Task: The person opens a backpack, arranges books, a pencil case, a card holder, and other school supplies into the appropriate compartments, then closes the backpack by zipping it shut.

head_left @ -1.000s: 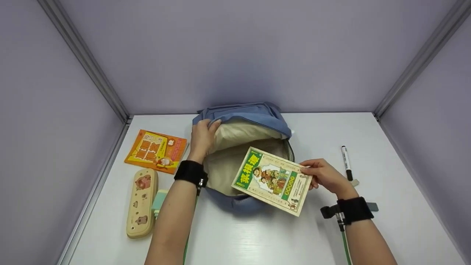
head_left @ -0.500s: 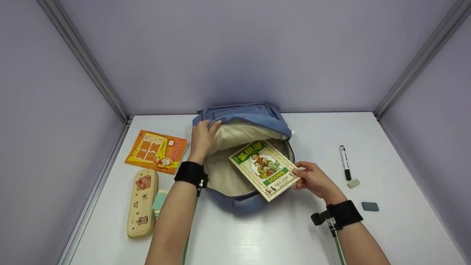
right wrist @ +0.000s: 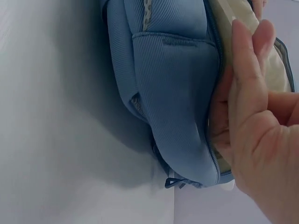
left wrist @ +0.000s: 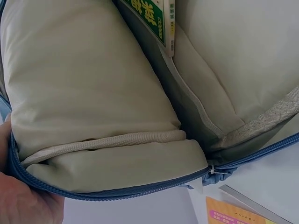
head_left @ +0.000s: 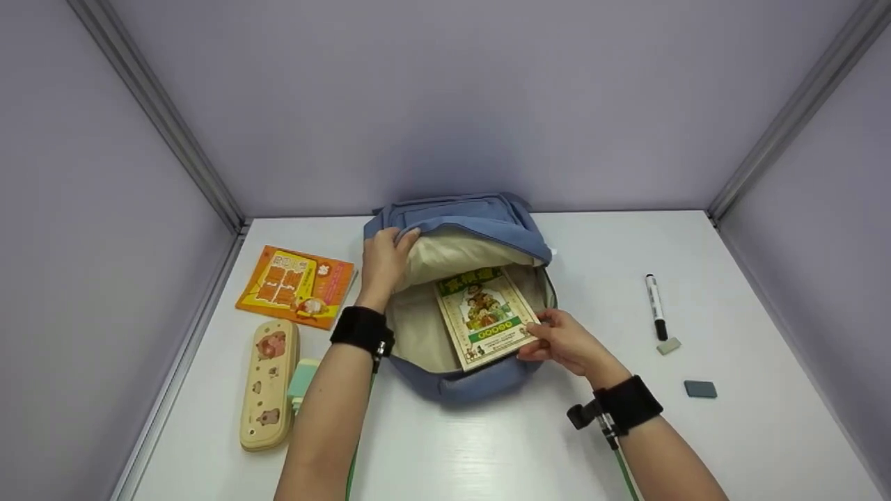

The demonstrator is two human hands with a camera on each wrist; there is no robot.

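- The left hand [head_left: 384,259] is gripping the upper rim of the blue backpack [head_left: 480,216], fingers curled over the edge and holding the opening wide; the left wrist view shows the palm [left wrist: 23,200] lying against the zipper edge and the cream lining [left wrist: 93,93] bulging out.
- The right hand [head_left: 565,341] is pinching the lower right corner of the green-bordered book [head_left: 487,313], fingers closed on it.
- The book is lying cover up inside the backpack's open mouth, its top edge tucked under the raised flap and its lower edge sitting at the near rim of the bag. In the left wrist view only a corner of the book [left wrist: 152,18] is showing, resting against the lining.
- In the right wrist view the right hand's fingers [right wrist: 247,84] are pressing against the cream lining just inside the zipper; the blue outer shell [right wrist: 173,93] is resting on the white table [right wrist: 56,140].
- An orange book [head_left: 296,285], a beige pencil case [head_left: 268,383] and a mint-green item [head_left: 301,381] are lying left of the bag.
- A marker [head_left: 655,306], a pale eraser [head_left: 668,346] and a dark eraser [head_left: 699,389] are lying to the right, well apart from the bag.
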